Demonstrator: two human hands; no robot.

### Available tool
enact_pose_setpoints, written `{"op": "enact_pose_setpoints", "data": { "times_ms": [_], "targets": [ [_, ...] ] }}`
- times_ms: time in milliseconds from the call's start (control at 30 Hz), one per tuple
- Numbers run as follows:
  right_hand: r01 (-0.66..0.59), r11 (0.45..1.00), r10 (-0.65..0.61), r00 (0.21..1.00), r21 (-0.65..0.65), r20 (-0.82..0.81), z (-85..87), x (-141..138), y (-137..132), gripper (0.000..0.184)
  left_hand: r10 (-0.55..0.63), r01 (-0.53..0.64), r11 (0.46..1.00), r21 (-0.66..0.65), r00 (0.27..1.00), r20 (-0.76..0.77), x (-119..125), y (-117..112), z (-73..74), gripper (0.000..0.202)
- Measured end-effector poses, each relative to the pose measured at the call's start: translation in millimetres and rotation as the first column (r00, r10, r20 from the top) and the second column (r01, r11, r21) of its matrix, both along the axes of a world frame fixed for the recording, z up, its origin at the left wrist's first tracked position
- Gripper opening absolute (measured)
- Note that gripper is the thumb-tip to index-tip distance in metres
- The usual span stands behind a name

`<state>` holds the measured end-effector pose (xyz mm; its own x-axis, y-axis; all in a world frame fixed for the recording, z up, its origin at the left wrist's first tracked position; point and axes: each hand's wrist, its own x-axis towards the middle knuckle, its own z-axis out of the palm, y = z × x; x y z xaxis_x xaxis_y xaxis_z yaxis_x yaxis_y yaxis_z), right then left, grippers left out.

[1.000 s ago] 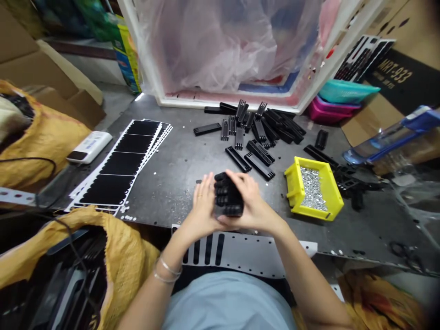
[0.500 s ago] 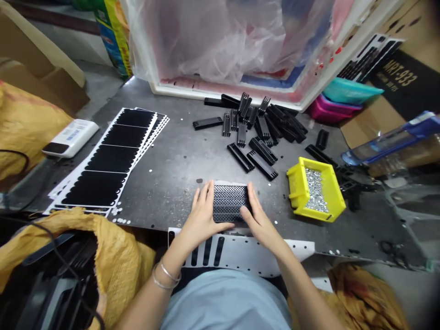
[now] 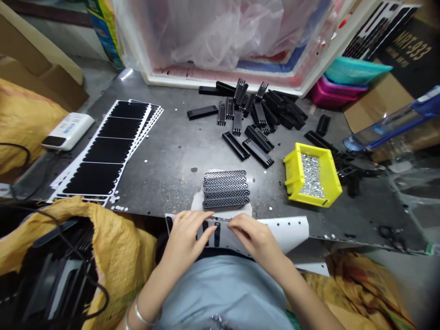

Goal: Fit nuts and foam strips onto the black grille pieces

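Note:
Four black perforated strips [image 3: 226, 189] lie side by side on a pale sheet of paper [image 3: 197, 201] near the table's front edge. Just below them, a white sticker sheet [image 3: 287, 231] with black elongated stickers hangs over that edge towards my lap. Over the left part of the sheet is my left hand [image 3: 184, 236], fingers stretched and thumb apart. My right hand [image 3: 256, 236] has its fingers bent together at the sheet's upper middle, seeming to pinch it; its fingertips are partly hidden.
Many black slotted pieces [image 3: 237, 121] lie heaped at the back. A yellow bin [image 3: 292, 174] of small metal parts stands right. Black sticker sheets [image 3: 112, 137] and a white device [image 3: 68, 130] lie left. A yellow sack [image 3: 120, 243] sits below; scissors [image 3: 392, 236] lie far right.
Both hands have left the row of perforated strips and moved down towards me to the sticker sheet. The strips now lie uncovered, and the view has shifted slightly.

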<state>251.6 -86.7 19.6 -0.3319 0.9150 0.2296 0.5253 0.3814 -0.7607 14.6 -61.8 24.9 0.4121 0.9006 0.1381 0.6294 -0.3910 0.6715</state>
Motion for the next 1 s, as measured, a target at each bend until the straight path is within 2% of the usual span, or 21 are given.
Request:
{"op": "enact_pose_setpoints", "data": {
  "times_ms": [67, 167, 233, 333, 400, 433, 467, 500, 567, 633, 700, 767, 833, 1000],
  "targets": [
    [0.009, 0.998, -0.007, 1.000, 0.063, -0.027, -2.9, -1.2, -0.4, 0.022, -0.034, 0.034, 0.999, 0.003, 0.999, 0.021, 12.3, -4.9, -2.7, 0.015],
    [0.041, 0.986, -0.037, 0.999, 0.160, -0.025, -3.0, 0.3, -4.7, 0.031, -0.061, 0.064, 0.998, -0.030, 0.994, 0.095, 28.5, -4.0, -4.3, 0.026],
    [0.041, 0.988, -0.024, 0.993, 0.146, -0.114, -0.6, 3.2, -10.7, 0.031, -0.034, 0.035, 0.999, -0.010, 0.991, 0.126, 34.2, -1.4, -8.1, 0.030],
    [0.000, 0.997, -0.029, 0.933, -0.081, -0.359, 7.7, 14.0, -17.2, 0.015, 0.026, -0.037, 0.989, 0.140, 0.997, 0.076, 35.0, 0.2, -20.6, 0.029],
    [-0.023, 0.967, -0.116, 0.846, -0.254, -0.520, 14.7, 22.2, -14.1, 0.006, 0.033, -0.037, 0.965, 0.259, 0.999, 0.019, 32.7, -0.9, -29.1, 0.024],
    [-0.007, 0.956, -0.165, 0.816, -0.294, -0.555, 17.8, 24.6, -9.5, 0.008, 0.029, -0.027, 0.955, 0.295, 1.000, 0.000, 31.3, -1.7, -31.9, 0.020],
    [0.033, 0.955, -0.195, 0.817, -0.293, -0.543, 20.1, 25.0, -3.0, 0.011, 0.031, -0.027, 0.949, 0.315, 0.999, -0.007, 29.6, -2.4, -33.2, 0.016],
    [0.086, 0.964, -0.201, 0.852, -0.250, -0.483, 21.3, 23.0, 5.1, 0.016, 0.049, -0.046, 0.946, 0.322, 0.999, -0.001, 27.6, -2.4, -32.9, 0.013],
    [0.145, 0.988, -0.155, 0.956, -0.057, -0.248, 20.3, 12.3, 24.0, 0.026, 0.151, -0.156, 0.939, 0.306, 0.988, 0.042, 21.7, 0.0, -28.7, 0.013],
    [0.072, 0.986, -0.074, 0.997, 0.147, 0.006, 15.5, -3.6, 42.7, 0.033, 0.285, -0.297, 0.918, 0.262, 0.955, 0.082, 13.3, 6.2, -22.3, 0.010],
    [-0.053, 0.963, 0.009, 0.986, 0.265, 0.164, 9.3, -18.6, 57.1, 0.029, 0.361, -0.369, 0.911, 0.186, 0.929, 0.078, 4.1, 14.3, -17.2, 0.010],
    [-0.127, 0.942, 0.055, 0.972, 0.311, 0.229, 4.0, -28.0, 65.9, 0.019, 0.357, -0.360, 0.929, 0.090, 0.933, 0.050, -3.0, 21.6, -15.1, 0.012],
    [-0.149, 0.932, 0.073, 0.970, 0.331, 0.232, 1.0, -31.0, 70.0, 0.016, 0.335, -0.335, 0.942, -0.008, 0.941, 0.046, -6.3, 26.5, -15.6, 0.015],
    [-0.166, 0.938, 0.093, 0.966, 0.303, 0.241, 2.5, -28.9, 72.5, 0.016, 0.354, -0.335, 0.927, -0.170, 0.930, 0.096, -2.8, 31.3, -17.2, 0.016]
  ]
}}
